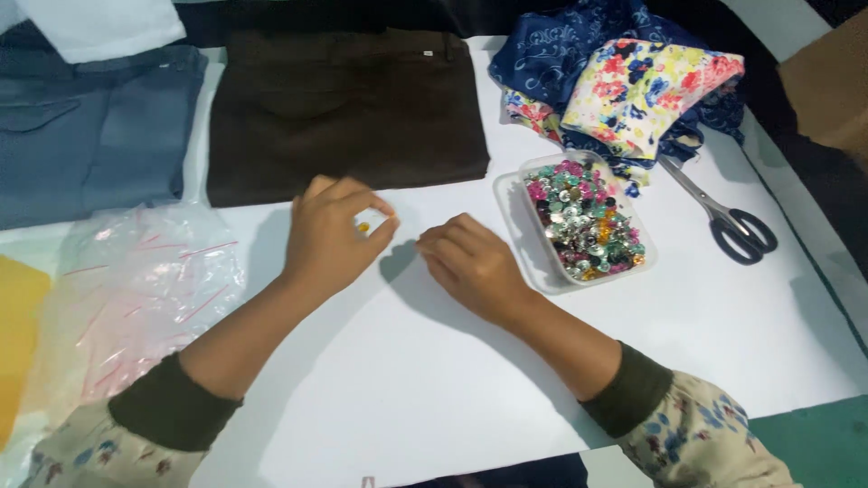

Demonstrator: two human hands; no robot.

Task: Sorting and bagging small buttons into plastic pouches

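My left hand [330, 237] hovers over the white table [425, 380], its thumb and fingers pinched on a tiny yellow bead [363, 227]. My right hand [470, 267] rests knuckles-up on the table just to the right, fingers curled under; whether it holds anything is hidden. A clear plastic tub [529, 262] full of several mixed-colour sequins and beads [583, 219] stands right beside my right hand. A folded dark brown garment [348, 104] lies just beyond my left hand.
Folded blue-grey trousers [90, 126] lie at far left, with a crumpled clear plastic bag [136, 289] below them. Bundled navy and floral fabrics [624, 77] sit at the back right. Black-handled scissors [728, 217] lie right of the tub. A yellow object [14, 334] shows at the left edge.
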